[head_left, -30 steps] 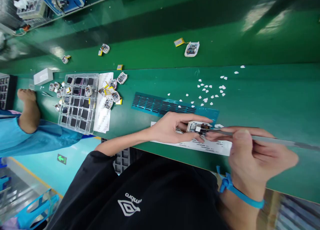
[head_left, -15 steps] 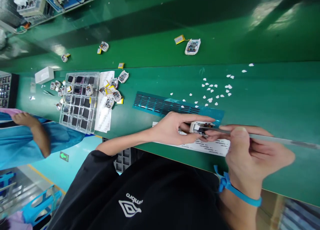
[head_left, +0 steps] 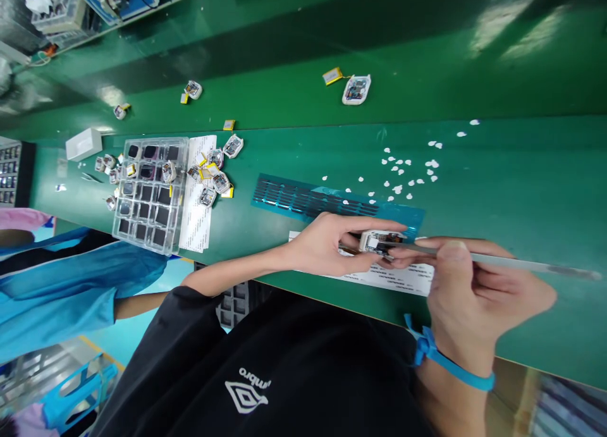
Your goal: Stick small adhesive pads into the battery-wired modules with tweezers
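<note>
Between the fingers and thumb of my left hand (head_left: pixel 327 244) sits an open white watch case (head_left: pixel 368 241), its circuit parts facing up. My right hand (head_left: pixel 478 285) grips metal tweezers (head_left: pixel 526 262) like a pen, and their tip reaches into the case. Fingers of both hands meet at the case's right side and hide part of it. Below the hands lies a printed white sheet (head_left: pixel 398 279). Just behind them is a blue film strip (head_left: pixel 303 200) with rows of dark pieces. Small white stickers (head_left: pixel 398 188) are scattered beyond.
A clear compartment tray (head_left: pixel 150 193) stands to the left, with several open watch cases and yellow batteries (head_left: pixel 208 171) beside it. Another case (head_left: pixel 356 90) with a battery rests on the far green strip (head_left: pixel 284 57). A co-worker in blue (head_left: pixel 71 285) is at the left.
The cases on the far green strip have shifted slightly left. The co-worker's body has moved, and an arm now reaches toward my side. My hands keep nearly the same pose.
</note>
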`<state>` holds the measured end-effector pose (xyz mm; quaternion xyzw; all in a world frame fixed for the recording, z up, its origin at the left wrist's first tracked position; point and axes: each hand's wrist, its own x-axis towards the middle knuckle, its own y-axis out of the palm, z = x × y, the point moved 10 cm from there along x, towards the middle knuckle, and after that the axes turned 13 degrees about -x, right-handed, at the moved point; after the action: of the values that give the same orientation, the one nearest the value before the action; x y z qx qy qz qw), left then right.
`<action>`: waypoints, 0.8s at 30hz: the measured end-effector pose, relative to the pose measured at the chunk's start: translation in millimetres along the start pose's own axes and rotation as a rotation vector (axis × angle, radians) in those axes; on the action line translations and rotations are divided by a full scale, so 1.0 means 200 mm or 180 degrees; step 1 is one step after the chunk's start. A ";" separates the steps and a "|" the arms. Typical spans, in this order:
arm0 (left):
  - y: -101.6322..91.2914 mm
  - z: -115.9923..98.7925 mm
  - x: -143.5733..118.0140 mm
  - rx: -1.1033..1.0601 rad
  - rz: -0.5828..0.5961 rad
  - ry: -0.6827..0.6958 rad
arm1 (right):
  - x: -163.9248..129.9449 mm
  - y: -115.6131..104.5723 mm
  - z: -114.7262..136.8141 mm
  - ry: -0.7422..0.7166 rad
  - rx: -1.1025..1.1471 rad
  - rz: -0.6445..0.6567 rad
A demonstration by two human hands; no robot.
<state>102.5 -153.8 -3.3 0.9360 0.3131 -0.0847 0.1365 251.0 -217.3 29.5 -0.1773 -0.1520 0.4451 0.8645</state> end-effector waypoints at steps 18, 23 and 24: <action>-0.02 -0.02 0.00 0.0355 -0.0046 0.0080 | 0.00 -0.01 0.10 -0.0474 -0.0619 -0.0101; -0.10 -0.10 0.01 0.1503 -0.0347 0.0617 | 0.02 -0.10 0.06 -0.0480 -0.0225 -0.0334; -0.11 -0.13 0.01 0.1825 -0.0392 0.0778 | 0.03 -0.09 0.05 -0.0560 -0.0308 -0.0185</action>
<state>92.6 -127.7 15.7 0.9189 0.3466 -0.0645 -0.1769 263.0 -221.2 47.0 -0.1746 -0.2536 0.4258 0.8508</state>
